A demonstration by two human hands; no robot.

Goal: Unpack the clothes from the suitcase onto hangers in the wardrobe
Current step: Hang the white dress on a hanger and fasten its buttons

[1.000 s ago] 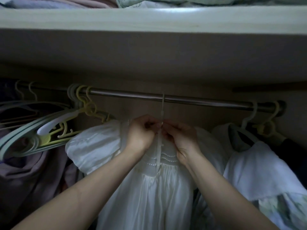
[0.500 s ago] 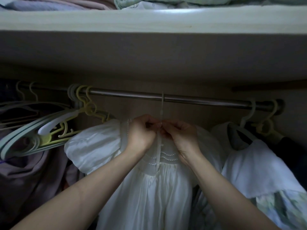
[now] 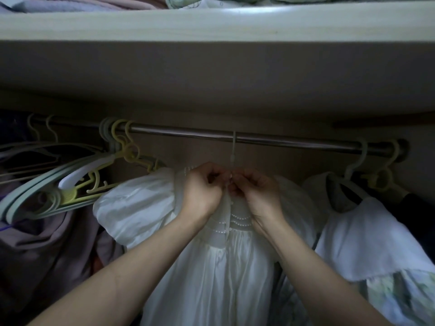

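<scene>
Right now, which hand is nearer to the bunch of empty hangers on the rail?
Left. The left hand pinches the white dress collar, just right of the empty hangers; the right hand is beyond it, farther right.

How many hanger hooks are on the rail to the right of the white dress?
2: a pale hook and a yellow hook, side by side near the rail's right end. Others may be hidden.

folded bedding (image 3: 235,0) on shelf (image 3: 211,22) above
</scene>
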